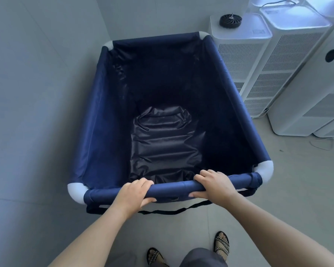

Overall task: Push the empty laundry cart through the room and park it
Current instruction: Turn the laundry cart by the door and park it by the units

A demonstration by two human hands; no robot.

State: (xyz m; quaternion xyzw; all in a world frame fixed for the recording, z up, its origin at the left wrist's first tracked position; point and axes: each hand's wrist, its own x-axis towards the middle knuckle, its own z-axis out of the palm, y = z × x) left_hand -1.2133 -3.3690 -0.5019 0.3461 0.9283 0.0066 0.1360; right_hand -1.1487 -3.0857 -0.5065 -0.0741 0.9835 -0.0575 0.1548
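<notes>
A plain grey wall (37, 93) stands along the left side of the navy fabric laundry cart (96, 122), whose far end sits close to the room's corner; its dark liner holds nothing. The left hand (134, 191) is curled tight around the cart's near padded rail (172, 187), and the right hand (213, 185) grips the same rail beside it. To the right stand white air purifiers (289, 60); one has a small label, too blurred to read.
</notes>
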